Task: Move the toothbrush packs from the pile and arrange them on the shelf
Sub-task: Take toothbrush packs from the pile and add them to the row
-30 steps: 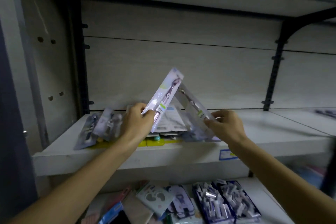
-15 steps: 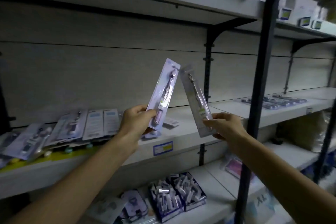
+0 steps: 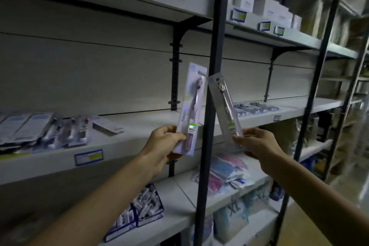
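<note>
- Head view showed us holding one toothbrush pack in each hand, both upright and in front of the middle shelf [image 3: 139,124], well right of the pile [image 3: 30,132] lying at the far left of that shelf.
- Our left hand [image 3: 161,144] pinched the lower end of the purple pack [image 3: 191,106], thumb across its front and fingers curled behind.
- Our right hand [image 3: 259,146] gripped the foot of the clear pack [image 3: 223,106], which leaned left so that its top came just beside the purple pack's top; whether they touched, we could not tell.
- We judged this to be the carrying step, with a row of packs [image 3: 257,107] already laid flat on the shelf section further right, beyond the dark upright post [image 3: 211,106].
- To do it well, we thought it best to pass both packs round the post rather than into it, keep the pinch low and firm, then lay each flat beside that row, heads facing the same way.
- Slippery blister plastic could slide from so small a pinch, so a steady, unhurried move seemed wise.
- Writing we could read: "Niepo…" ran up the purple pack's card, the rest hidden.
- Small stickers on both packs and the blue-edged shelf tag [image 3: 88,157] were too blurred to read.
</note>
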### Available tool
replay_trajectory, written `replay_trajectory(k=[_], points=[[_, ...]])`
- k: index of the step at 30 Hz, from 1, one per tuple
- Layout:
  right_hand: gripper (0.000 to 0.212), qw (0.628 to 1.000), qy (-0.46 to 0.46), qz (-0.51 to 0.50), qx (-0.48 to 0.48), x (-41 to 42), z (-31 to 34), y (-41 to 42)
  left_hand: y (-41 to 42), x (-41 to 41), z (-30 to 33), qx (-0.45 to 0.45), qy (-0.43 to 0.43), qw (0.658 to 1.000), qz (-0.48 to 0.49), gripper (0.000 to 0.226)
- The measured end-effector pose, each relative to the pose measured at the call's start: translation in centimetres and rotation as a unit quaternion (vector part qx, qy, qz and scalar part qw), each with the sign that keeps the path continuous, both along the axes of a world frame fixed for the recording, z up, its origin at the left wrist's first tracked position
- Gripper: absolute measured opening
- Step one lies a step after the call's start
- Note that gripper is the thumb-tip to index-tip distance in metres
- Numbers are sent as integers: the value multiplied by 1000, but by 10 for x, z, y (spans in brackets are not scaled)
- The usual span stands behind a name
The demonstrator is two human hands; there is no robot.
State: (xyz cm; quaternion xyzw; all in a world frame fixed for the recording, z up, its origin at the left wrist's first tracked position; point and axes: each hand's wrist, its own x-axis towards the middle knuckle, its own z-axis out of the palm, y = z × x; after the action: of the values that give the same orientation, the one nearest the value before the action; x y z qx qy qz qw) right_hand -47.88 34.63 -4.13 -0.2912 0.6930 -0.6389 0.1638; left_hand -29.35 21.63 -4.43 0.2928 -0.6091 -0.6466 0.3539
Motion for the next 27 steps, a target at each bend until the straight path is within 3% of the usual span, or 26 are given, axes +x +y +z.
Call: replay_trajectory(k=[7,14,27], points=[[22,1000,-5,-18,15,-59,-14,35,32,-66,-15,-5,-37,999,-36,12],[15,999,1,-52,4,-116,-26,47,35,-142,-17,-7,-53,994,-98,13],[19,997,16,-73,-23,-251,-13,-30,-28,-270,3,-14,-8,997,-72,11]])
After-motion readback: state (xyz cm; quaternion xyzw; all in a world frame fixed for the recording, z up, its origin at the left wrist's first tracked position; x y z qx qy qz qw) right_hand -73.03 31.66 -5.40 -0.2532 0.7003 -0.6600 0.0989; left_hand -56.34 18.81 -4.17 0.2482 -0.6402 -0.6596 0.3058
